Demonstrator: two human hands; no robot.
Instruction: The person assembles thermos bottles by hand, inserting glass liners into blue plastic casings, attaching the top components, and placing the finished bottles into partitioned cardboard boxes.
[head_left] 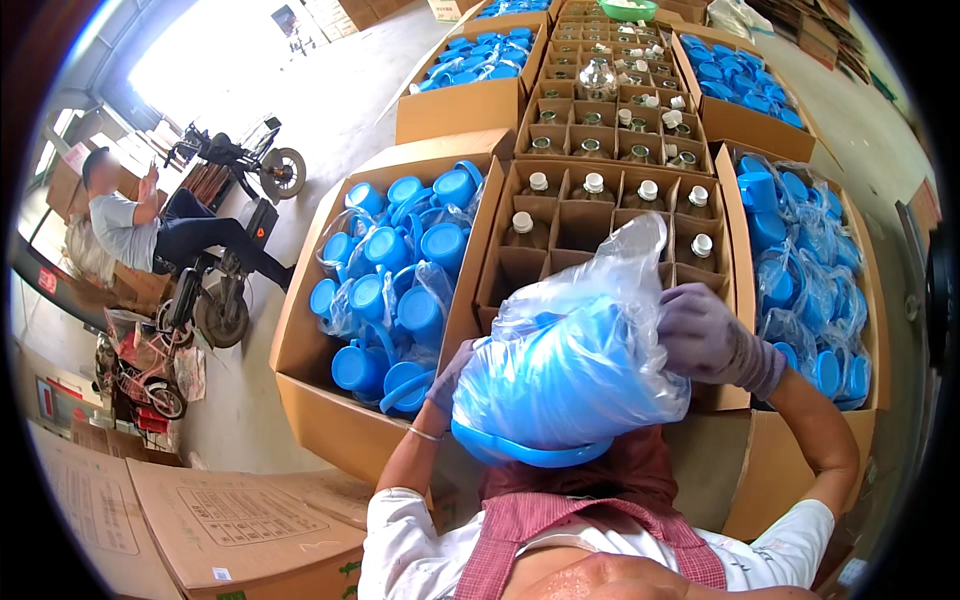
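A large blue plastic jug [560, 375] in a clear plastic bag [625, 270] lies tilted in front of my chest, its blue handle [530, 447] curving along the near side. My left hand [455, 372], in a thin purple-grey glove, grips the jug's left side, its fingers partly hidden. On the right, my gloved right hand [708, 335] is closed on the bag at the jug's other end. Just beyond stands a divided carton [520, 290] with several white-capped bottles [594, 187] in its compartments, some of them vacant.
Open cartons of bagged blue jugs flank it, one at left [320, 400] and one at right [800, 270]. More divided cartons [590, 115] of bottles stretch away. A person [130, 215] sits on a parked scooter [225, 290] at left. Closed cardboard boxes [220, 510] stand at lower left.
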